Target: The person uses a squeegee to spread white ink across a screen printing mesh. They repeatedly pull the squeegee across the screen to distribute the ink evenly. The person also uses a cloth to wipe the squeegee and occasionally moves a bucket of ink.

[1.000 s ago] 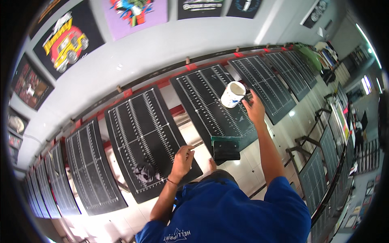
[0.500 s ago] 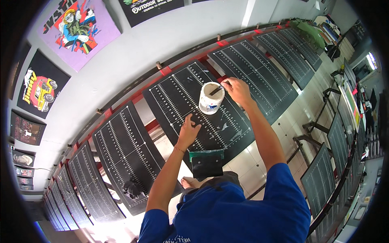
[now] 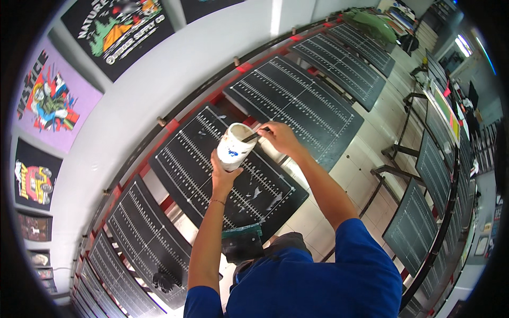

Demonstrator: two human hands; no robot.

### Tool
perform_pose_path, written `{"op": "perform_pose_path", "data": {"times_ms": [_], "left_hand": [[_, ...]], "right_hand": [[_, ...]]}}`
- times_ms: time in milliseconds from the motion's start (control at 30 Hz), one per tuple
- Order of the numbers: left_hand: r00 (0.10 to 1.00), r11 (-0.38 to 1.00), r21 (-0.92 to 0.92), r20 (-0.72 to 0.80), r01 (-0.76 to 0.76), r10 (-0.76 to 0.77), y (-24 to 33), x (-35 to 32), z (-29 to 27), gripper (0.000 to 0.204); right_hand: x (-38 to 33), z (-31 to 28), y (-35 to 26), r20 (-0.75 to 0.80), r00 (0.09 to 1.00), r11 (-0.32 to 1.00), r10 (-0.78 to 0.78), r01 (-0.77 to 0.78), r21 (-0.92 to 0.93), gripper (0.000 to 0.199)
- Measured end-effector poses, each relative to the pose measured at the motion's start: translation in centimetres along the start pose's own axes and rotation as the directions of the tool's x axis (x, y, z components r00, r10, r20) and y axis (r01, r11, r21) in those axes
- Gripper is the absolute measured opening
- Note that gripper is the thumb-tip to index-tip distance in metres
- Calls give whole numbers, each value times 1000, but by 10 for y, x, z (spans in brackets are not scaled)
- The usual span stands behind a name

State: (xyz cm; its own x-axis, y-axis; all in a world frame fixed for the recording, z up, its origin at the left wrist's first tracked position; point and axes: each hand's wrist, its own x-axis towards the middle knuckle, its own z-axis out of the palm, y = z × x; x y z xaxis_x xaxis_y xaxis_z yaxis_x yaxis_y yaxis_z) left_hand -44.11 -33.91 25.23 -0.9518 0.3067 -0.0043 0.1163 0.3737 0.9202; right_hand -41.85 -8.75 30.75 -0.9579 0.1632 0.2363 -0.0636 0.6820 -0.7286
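My left hand [image 3: 224,179] is wrapped round the lower side of a white plastic tub [image 3: 231,152] with blue marking, its rim smeared. The tub leans slightly over a black board [image 3: 185,169] printed with white ruler lines. My right hand [image 3: 278,137] is closed on the upper end of a dark, flat stirring stick [image 3: 249,138], whose lower end goes into the tub's mouth. What lies deep in the tub is hidden. By the board's near edge, close to my body, is a wide squeegee [image 3: 242,241] with a green upper strip and a black body.
More ruled black boards [image 3: 294,100] stand in a row on both sides, on a red and dark metal frame. A crumpled black cloth [image 3: 164,283] lies on the board to the left. Racks with further boards [image 3: 411,228] stand at right. Printed pictures [image 3: 58,100] line the wall.
My left hand has gone from free beside the tub to gripping it. The tub now tilts, and my right hand still holds the stick in it. The view has shifted.
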Motion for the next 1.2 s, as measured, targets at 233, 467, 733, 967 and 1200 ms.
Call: {"op": "perform_pose_path", "data": {"times_ms": [233,467,733,967,1200], "left_hand": [[998,998,-24,27,52,-51,-1,9,7,107],[999,999,19,36,-36,36,-9,10,-3,106],[999,999,-18,-23,-32,31,-16,-21,-17,108],[993,999,-6,-115,31,-32,-3,-77,-76,106],[942,999,14,-333,38,-31,-46,-137,-145,109]], "right_hand": [[-16,-10,3,30,997,996,-76,75,42,17],[-17,-14,-22,63,949,949,-309,311,-39,17],[-10,-19,-72,4,924,921,-383,382,-79,13],[-41,20,-111,85,989,990,-121,115,78,21],[-65,79,-128,298,922,606,248,-388,695,25]]}}
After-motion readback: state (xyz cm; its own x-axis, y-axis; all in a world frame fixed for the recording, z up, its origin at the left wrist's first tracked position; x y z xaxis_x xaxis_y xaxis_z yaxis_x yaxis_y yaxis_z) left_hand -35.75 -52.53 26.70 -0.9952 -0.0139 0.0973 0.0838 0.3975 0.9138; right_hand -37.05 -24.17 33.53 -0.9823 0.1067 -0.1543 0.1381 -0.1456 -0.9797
